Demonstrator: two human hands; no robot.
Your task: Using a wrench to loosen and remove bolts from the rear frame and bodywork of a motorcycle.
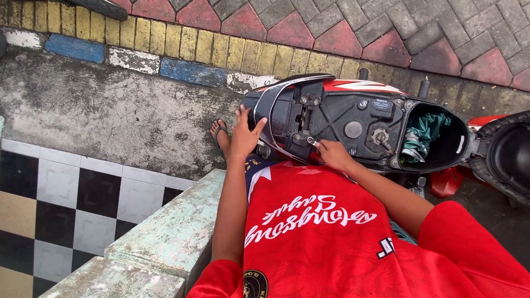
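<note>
The person's jersey (344,248) is bright red with white lettering and a round black-and-gold badge. The scooter body (361,121) at about one o'clock is black with red-and-white panels, and a teal cloth (428,130) lies in its storage well. At nine o'clock the floor tiles (54,205) run in a black, white and cream checkerboard. The paving (392,18) at twelve o'clock is grey and red, edged with yellow, blue and white kerb bricks (167,50).

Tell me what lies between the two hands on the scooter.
Head view: between left hand and right hand lies the scooter's black rear panel with a grey curved trim.
</note>
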